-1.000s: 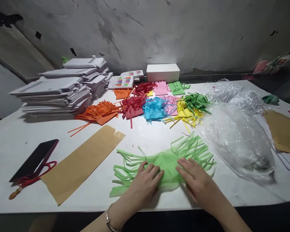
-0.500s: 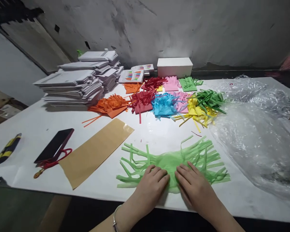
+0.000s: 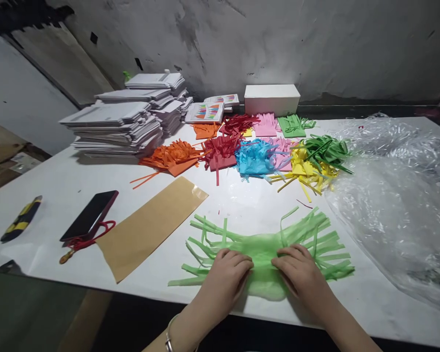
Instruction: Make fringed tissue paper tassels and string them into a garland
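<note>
A sheet of light green tissue paper (image 3: 266, 244), its left and right ends cut into long fringe strips, lies on the white tabletop close to me. My left hand (image 3: 229, 274) is on the left part of its uncut middle, fingers curled together with the tips pinching the paper. On the other side my right hand (image 3: 298, 271) holds the paper in the same way, the thumb hidden under the fingers. Between the hands a crease runs across the sheet, and its near edge bulges toward me.
Bundles of fringed tissue in orange (image 3: 176, 156), red (image 3: 222, 151), blue (image 3: 253, 156) and yellow (image 3: 302, 164) lie beyond. A brown paper strip (image 3: 154, 227), phone (image 3: 91, 215) and yellow-black cutter (image 3: 22, 220) are left. Clear plastic (image 3: 392, 220) lies right; paper stacks (image 3: 113, 127) and a white box (image 3: 271, 99) stand behind.
Both hands have moved slightly apart, their fingers now more curled on the tissue paper. More of the sheet's middle shows between them. The whole view has shifted a little.
</note>
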The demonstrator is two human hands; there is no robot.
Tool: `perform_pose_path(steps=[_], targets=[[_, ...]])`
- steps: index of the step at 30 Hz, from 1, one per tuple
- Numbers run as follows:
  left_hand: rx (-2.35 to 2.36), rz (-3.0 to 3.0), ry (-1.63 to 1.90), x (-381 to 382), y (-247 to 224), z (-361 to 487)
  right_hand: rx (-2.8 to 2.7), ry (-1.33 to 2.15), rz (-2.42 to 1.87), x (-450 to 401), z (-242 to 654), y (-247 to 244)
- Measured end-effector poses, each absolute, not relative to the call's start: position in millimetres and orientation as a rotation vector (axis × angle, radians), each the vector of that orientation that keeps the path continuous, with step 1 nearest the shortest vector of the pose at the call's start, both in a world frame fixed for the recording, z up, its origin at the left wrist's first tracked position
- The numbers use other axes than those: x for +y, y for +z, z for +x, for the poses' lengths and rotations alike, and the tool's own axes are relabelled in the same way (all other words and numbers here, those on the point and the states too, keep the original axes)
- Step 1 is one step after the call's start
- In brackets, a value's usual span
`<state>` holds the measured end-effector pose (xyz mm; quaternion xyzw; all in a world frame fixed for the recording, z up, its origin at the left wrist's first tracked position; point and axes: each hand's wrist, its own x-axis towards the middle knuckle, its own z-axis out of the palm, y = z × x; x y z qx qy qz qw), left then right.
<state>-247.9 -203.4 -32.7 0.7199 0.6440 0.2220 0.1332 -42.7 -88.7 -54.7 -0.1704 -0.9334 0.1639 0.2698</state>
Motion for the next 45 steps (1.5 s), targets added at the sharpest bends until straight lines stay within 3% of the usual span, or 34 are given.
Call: perform_pose_path(steps=[6, 18, 22, 27, 34, 45], targets=[[2.09, 1.778, 0.129, -167.6, -9.6, -256.3, -2.436, 0.43, -0.913, -84.5, -58.1, -57.3], [2.236, 1.737, -0.054, -141.6, -12.3, -260.4, -2.393, 0.041, -0.945, -75.7, -71.4, -52.0], [2.268, 1.761, -0.072, -139.5, -16.4, -259.2, -2.551, 0.081, -0.566, -77.7, -66.9, -50.0], [2.305, 1.84, -0.032, -147.4, -12.3, -255.9, -2.653, 0.056, -0.402, -74.0, -70.6, -58.6], [1.977, 2.492, 0.184, -170.6, -24.9, -245.2, -2.621, 0.077, -0.444, -77.6, -68.1, -51.8], [2.051, 2.375, 0.337, -185.5, -47.1, -258.5, -2.535, 0.155, -0.574, -92.8, -52.1, -63.6]])
